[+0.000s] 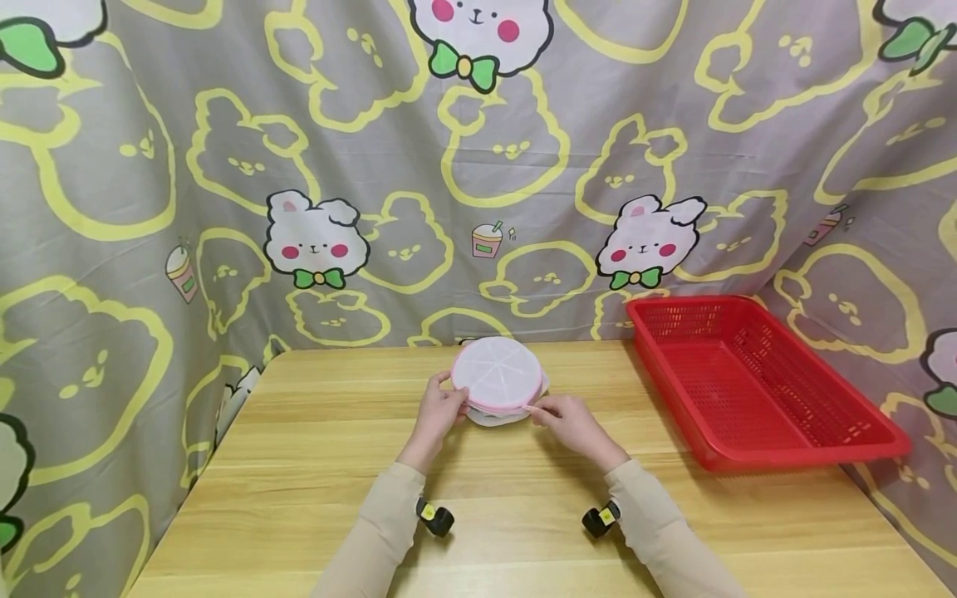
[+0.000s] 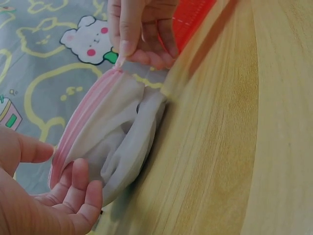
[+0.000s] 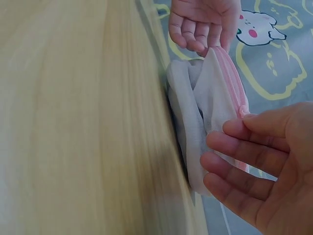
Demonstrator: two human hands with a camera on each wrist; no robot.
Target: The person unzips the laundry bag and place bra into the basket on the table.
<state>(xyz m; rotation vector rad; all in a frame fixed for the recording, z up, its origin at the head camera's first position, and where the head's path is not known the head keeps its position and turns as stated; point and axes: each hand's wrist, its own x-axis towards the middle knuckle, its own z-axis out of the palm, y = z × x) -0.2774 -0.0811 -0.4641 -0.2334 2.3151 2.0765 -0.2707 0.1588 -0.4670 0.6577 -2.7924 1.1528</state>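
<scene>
A round white zippered pouch (image 1: pixel 497 374), like a mesh laundry bag with a pink zipper round its rim, is held tilted at the far middle of the table. My left hand (image 1: pixel 441 409) grips its left edge, with fingertips under the pink zipper band (image 2: pixel 80 122). At the front right of the rim, my right hand (image 1: pixel 570 422) pinches the zipper pull (image 3: pixel 243 111) between thumb and index finger. The right hand's other fingers lie loosely bent beside the fabric. Below the rim the pouch's soft side (image 3: pixel 183 112) sags in folds; its contents, if any, are hidden.
A red plastic basket (image 1: pixel 803 457) with perforated walls stands on the right side of the wooden table (image 1: pixel 314 465). A grey cartoon-print curtain (image 1: pixel 419 174) hangs behind the table and along both sides. Each wrist carries a small black camera (image 1: pixel 436 519).
</scene>
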